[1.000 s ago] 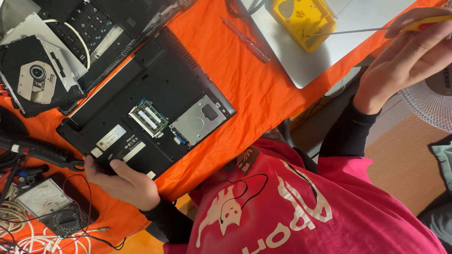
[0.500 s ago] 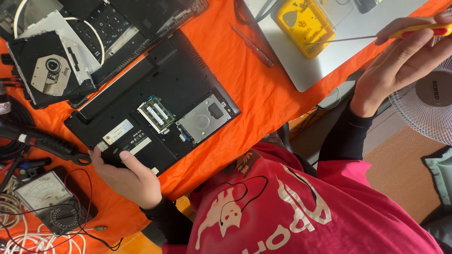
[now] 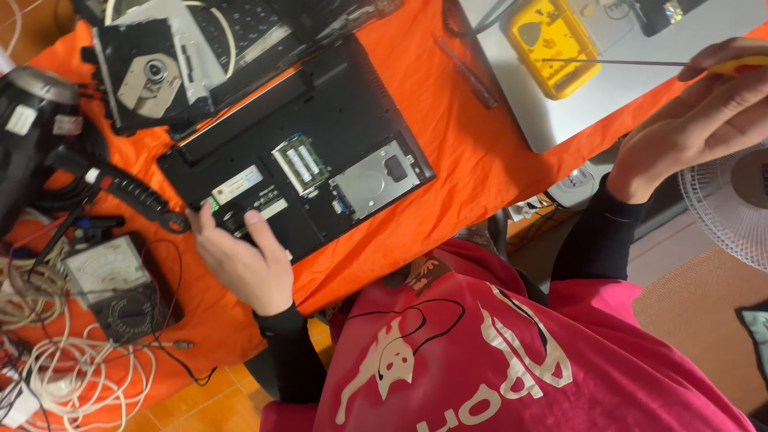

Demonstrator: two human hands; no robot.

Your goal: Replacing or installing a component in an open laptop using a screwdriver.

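Observation:
A black laptop (image 3: 320,120) lies upside down on an orange cloth (image 3: 472,160), its bottom cover off so the memory sticks (image 3: 298,162) and the silver hard drive (image 3: 376,180) show. My left hand (image 3: 240,260) rests on the laptop's near left corner with fingers spread flat on it. My right hand (image 3: 704,112) is raised at the right and grips a yellow-handled screwdriver (image 3: 608,62). Its thin shaft points left, with the tip over a yellow case (image 3: 552,44).
A removed optical drive (image 3: 148,72) and a keyboard part lie at the far left. A meter (image 3: 108,280), white cables (image 3: 72,376) and a black handled tool (image 3: 128,192) crowd the left edge. A silver laptop (image 3: 640,104) bears the yellow case. A white fan (image 3: 732,208) stands at the right.
My right hand has come lower and nearer with the screwdriver, whose shaft now lies level. My left hand has stayed on the laptop's corner, with the fingers shifted slightly.

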